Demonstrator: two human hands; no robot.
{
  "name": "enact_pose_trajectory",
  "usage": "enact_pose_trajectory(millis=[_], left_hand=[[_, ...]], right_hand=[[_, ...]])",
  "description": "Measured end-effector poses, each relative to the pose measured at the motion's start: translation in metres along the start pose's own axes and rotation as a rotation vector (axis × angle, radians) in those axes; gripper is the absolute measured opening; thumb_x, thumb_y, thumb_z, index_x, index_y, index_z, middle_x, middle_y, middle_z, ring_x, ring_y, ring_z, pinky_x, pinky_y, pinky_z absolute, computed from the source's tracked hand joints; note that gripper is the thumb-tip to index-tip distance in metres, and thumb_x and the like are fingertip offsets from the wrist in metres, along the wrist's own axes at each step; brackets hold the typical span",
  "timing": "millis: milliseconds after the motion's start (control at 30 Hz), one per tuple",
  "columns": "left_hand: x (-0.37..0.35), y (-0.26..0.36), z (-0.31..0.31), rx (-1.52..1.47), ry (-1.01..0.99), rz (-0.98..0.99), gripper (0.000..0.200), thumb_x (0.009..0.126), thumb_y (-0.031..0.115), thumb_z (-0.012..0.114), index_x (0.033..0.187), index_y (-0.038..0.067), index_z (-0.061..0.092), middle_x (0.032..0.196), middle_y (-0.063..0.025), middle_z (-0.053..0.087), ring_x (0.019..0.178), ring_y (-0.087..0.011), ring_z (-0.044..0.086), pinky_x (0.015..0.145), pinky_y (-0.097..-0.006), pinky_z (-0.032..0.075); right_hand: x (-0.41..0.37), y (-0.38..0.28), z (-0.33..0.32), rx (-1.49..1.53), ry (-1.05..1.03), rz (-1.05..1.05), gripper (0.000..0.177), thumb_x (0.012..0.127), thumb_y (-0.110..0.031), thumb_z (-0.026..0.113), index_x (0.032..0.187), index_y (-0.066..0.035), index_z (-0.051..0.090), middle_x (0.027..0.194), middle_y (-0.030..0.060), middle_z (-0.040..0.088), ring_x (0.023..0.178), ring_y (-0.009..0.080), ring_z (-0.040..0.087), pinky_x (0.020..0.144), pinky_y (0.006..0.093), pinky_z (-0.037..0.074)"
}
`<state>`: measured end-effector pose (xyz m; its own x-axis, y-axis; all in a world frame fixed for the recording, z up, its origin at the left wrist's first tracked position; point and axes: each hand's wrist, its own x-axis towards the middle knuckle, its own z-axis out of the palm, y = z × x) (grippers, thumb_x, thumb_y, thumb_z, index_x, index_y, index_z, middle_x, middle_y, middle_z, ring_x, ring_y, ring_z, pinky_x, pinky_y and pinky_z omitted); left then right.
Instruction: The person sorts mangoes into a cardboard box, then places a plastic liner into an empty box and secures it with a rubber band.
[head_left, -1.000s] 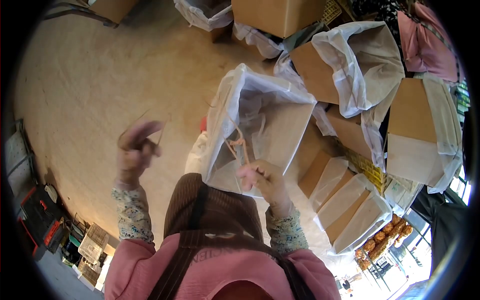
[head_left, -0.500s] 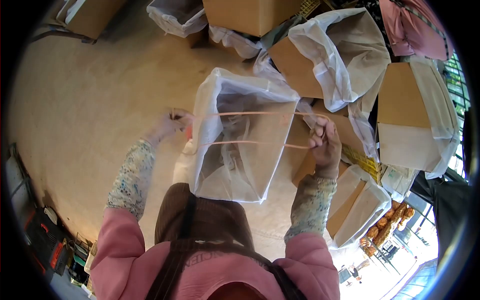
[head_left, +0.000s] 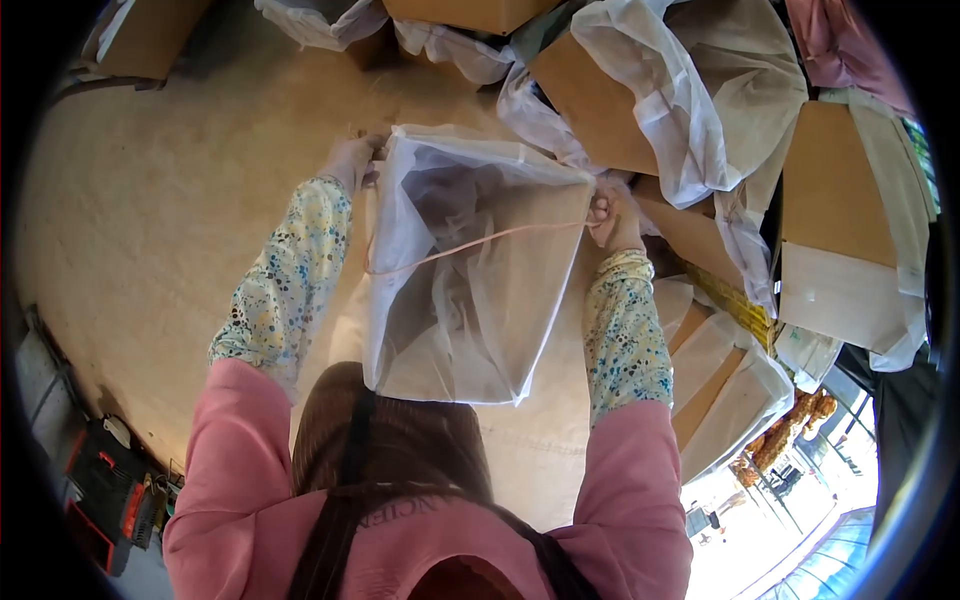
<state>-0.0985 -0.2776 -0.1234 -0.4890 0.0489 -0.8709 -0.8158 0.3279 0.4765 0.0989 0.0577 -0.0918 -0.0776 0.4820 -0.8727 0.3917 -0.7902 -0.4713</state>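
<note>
A box lined with a thin white translucent bag (head_left: 480,270) stands in front of my legs, the bag folded over its rim. One strand of a pale orange elastic band (head_left: 470,245) runs slantwise across its opening. My right hand (head_left: 615,218) is closed on the band at the box's far right corner, fingers curled. At the far left corner is my left hand (head_left: 357,160), bent against the outside of the liner. Its fingers are partly hidden behind the rim, and a bit of band shows above them.
Cardboard boxes with white liners crowd the right side, including a tall box (head_left: 840,180) and a tilted box (head_left: 600,100). Another lined box (head_left: 325,22) is at the top. Bare floor (head_left: 170,230) stretches to the left. Tools (head_left: 110,480) lie at the lower left.
Both hands have moved away from me to the box's far corners. The band, earlier stretched in two strands above the opening, now shows one slanting strand lying lower against the box.
</note>
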Motion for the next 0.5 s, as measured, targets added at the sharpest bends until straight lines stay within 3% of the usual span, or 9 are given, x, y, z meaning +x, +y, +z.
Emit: enact_pose_trajectory(millis=[33,67,133,267,333,433,500], left_hand=[[0.009,-0.011,-0.005,0.005,0.036,-0.046,0.025,0.078,0.034,0.063,0.086,0.010,0.062,0.064,0.0031,0.056,0.049,-0.0066,0.042,0.048,-0.0214,0.038],[0.008,-0.018,-0.010,0.009,0.040,-0.045,0.025,0.078,0.034,0.063,0.086,0.010,0.062,0.064,0.0031,0.056,0.049,-0.0066,0.042,0.048,-0.0214,0.038],[-0.012,-0.041,-0.022,0.030,-0.019,-0.010,0.027,0.079,0.033,0.063,0.086,0.008,0.062,0.066,-0.0007,0.059,0.048,-0.0091,0.043,0.044,-0.0232,0.039],[-0.060,-0.107,-0.048,0.266,0.099,-0.063,0.025,0.079,0.029,0.063,0.084,0.005,0.061,0.064,-0.0042,0.058,0.044,-0.0097,0.044,0.039,-0.0274,0.038],[-0.086,-0.152,-0.064,0.203,0.127,-0.194,0.017,0.080,0.023,0.060,0.088,0.008,0.062,0.059,-0.0022,0.057,0.038,-0.0080,0.041,0.034,-0.0229,0.031],[-0.139,-0.179,-0.071,0.153,0.071,-0.208,0.019,0.079,0.024,0.059,0.085,0.006,0.061,0.059,-0.0037,0.057,0.038,-0.0095,0.043,0.032,-0.0240,0.032],[-0.171,-0.181,-0.058,0.257,0.103,-0.248,0.023,0.080,0.026,0.057,0.084,0.003,0.060,0.061,-0.0055,0.058,0.036,-0.0111,0.042,0.031,-0.0249,0.034]], right_hand=[[0.001,0.009,-0.010,-0.019,-0.069,0.032,0.006,0.087,-0.015,0.045,0.082,-0.015,0.048,0.056,-0.0041,0.040,0.042,0.0079,0.032,0.040,0.0208,0.032],[0.006,0.019,-0.023,-0.015,-0.071,0.035,0.006,0.087,-0.015,0.045,0.082,-0.015,0.048,0.056,-0.0041,0.040,0.042,0.0079,0.032,0.040,0.0208,0.032],[0.018,0.042,-0.051,-0.040,-0.298,0.046,0.009,0.084,-0.007,0.044,0.089,-0.012,0.051,0.054,-0.0047,0.040,0.041,0.0080,0.032,0.039,0.0213,0.032],[-0.012,0.076,-0.086,-0.325,-0.136,-0.083,0.015,0.081,-0.004,0.047,0.094,-0.007,0.054,0.053,-0.0041,0.043,0.042,0.0072,0.038,0.038,0.0227,0.034],[-0.057,0.089,-0.098,-1.009,0.023,-0.428,0.016,0.080,-0.006,0.050,0.094,-0.002,0.056,0.057,-0.0010,0.049,0.044,0.0085,0.045,0.039,0.0227,0.038],[-0.073,0.118,-0.132,-0.726,-0.037,-0.261,0.015,0.078,-0.009,0.054,0.091,-0.002,0.058,0.063,0.0037,0.055,0.046,0.0119,0.051,0.041,0.0240,0.043],[-0.086,0.139,-0.150,-0.703,-0.067,-0.178,0.016,0.078,-0.011,0.056,0.091,-0.002,0.059,0.065,0.0048,0.057,0.048,0.0122,0.053,0.042,0.0245,0.045]])
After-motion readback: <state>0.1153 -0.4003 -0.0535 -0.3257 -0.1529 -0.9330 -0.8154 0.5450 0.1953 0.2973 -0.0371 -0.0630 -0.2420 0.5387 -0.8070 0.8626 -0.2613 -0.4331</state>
